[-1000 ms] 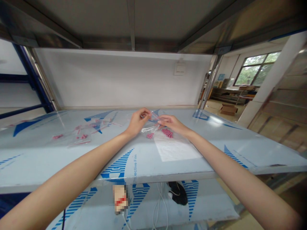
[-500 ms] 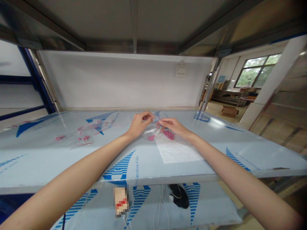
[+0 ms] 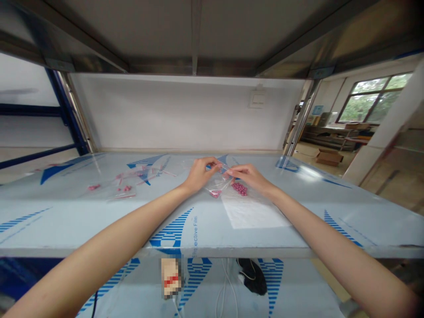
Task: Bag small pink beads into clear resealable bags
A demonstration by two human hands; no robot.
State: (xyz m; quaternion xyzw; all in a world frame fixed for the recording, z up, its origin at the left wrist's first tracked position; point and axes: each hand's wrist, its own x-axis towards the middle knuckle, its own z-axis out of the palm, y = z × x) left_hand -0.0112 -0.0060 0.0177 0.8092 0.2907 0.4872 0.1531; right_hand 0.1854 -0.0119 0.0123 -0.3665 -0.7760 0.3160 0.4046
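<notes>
My left hand [image 3: 202, 173] and my right hand [image 3: 249, 176] meet over the middle of the table, fingers pinched on the top edge of a small clear plastic bag [image 3: 218, 184]. Pink beads [image 3: 215, 193] lie in the bag's bottom corner. Just right of it, below my right hand, a cluster of pink beads [image 3: 239, 189] rests at the top of a white sheet [image 3: 253, 214]. Whether that cluster is inside a bag I cannot tell.
Several clear bags with pink pieces [image 3: 126, 189] lie on the left of the film-covered table [image 3: 109, 225]. A metal shelf [image 3: 159, 35] hangs low overhead. On the lower shelf are a blurred-out device [image 3: 171, 278], white cables [image 3: 228, 287] and a black object [image 3: 253, 276].
The whole view has shifted, so everything appears slightly further right. Both hands keep their pinch on the bag's top edge, and its beaded corner hangs a little differently.
</notes>
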